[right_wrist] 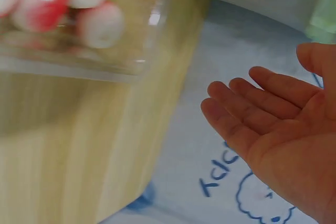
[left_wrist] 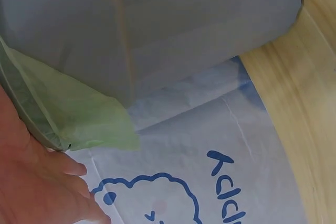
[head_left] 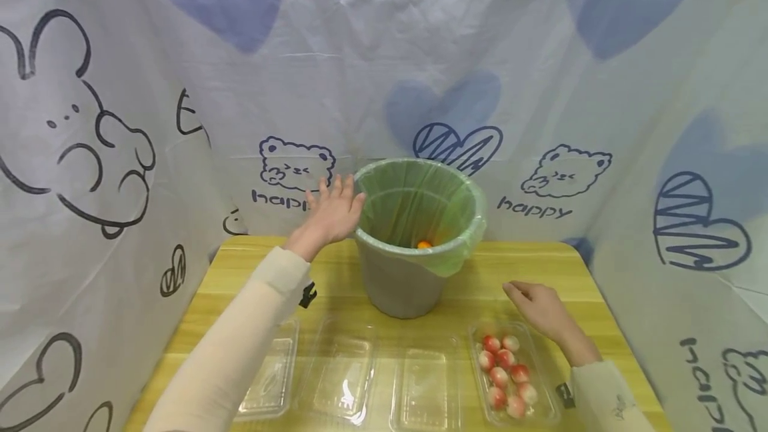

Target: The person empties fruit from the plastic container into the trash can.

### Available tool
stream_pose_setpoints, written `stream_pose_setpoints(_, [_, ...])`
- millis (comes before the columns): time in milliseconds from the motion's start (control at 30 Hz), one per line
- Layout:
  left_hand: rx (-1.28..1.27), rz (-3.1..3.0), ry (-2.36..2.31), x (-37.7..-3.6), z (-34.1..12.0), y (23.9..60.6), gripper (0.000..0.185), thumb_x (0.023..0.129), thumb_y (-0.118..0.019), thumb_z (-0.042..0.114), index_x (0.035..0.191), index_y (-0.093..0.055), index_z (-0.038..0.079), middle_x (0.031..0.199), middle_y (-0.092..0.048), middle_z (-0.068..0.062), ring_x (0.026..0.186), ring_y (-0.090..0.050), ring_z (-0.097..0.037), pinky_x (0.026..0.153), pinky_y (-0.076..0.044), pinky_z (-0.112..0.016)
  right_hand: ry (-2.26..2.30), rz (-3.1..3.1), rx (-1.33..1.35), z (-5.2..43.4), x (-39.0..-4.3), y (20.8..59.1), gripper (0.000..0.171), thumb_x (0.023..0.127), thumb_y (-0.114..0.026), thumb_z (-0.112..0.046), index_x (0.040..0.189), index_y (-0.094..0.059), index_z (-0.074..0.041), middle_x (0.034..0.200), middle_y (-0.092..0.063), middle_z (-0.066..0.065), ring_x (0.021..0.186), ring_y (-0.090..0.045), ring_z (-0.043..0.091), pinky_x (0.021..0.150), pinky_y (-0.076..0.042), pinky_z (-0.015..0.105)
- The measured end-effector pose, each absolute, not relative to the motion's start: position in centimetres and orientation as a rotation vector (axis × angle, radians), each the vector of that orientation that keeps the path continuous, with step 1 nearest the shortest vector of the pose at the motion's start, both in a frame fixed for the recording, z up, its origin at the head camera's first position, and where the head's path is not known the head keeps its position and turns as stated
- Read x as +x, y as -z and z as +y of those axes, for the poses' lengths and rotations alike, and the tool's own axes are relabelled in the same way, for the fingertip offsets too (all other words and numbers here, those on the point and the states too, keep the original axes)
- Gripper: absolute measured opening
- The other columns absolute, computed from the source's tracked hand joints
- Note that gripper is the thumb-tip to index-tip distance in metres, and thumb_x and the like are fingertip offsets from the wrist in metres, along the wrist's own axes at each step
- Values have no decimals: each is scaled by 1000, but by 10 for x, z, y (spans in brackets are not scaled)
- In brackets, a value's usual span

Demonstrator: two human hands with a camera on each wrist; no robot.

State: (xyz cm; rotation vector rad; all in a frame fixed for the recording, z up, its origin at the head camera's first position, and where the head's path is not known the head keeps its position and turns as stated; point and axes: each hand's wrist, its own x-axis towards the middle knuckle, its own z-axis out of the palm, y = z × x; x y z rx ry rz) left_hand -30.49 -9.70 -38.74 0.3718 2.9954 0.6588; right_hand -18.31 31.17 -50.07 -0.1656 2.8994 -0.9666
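A grey bucket [head_left: 399,282] lined with a green bag [head_left: 420,202] stands at the middle of the yellow table [head_left: 528,265]; a small orange ball [head_left: 424,244] lies inside it. My left hand [head_left: 333,212] is raised beside the bucket's left rim, fingers spread and holding nothing; in the left wrist view the hand [left_wrist: 37,182] lies right against the green bag [left_wrist: 68,114]. My right hand [head_left: 537,305] hovers flat over the table just behind a clear tray [head_left: 543,412] of red-and-white balls [head_left: 504,369]. The right wrist view shows an open palm [right_wrist: 283,140].
Three empty clear plastic trays [head_left: 345,375] lie in a row along the table's near edge, left of the filled one. A white cloth printed with bears and hearts [head_left: 558,172] walls the table at the back and both sides.
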Motion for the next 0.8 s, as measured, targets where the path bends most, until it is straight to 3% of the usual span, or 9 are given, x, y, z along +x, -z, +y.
stream_pose_setpoints(300, [379,2996,-722,-305,-96,391,69,113,-18,44,169,-7,5,175,-2,-28,159,16,-51,125,16,-73,889,2939,-111,330,-163,537,48,107,-57,-29,128,-67,14,124,-71,32,105,-74,45,89,-63,56])
stream_pose_setpoints(433, [382,2992,-734,-304,-97,391,69,113,-18,45,169,-6,6,175,-1,-28,160,16,-50,125,16,-72,851,2935,-79,335,-153,551,45,105,-60,-26,126,-68,14,123,-72,32,101,-75,43,88,-64,55])
stream_pose_setpoints(633, [389,2988,-739,-304,-98,393,70,114,-17,46,169,-5,6,174,0,-29,159,17,-50,125,16,-74,877,2909,11,335,-143,566,48,103,-61,-23,135,-60,13,114,-75,27,98,-76,39,86,-65,52])
stream_pose_setpoints(800, [397,2998,-733,-305,-99,394,70,114,-18,45,169,-7,5,174,-1,-30,159,17,-50,124,15,-75,977,2785,144,333,-135,575,55,103,-60,-22,145,-51,12,118,-73,28,95,-74,31,80,-65,45])
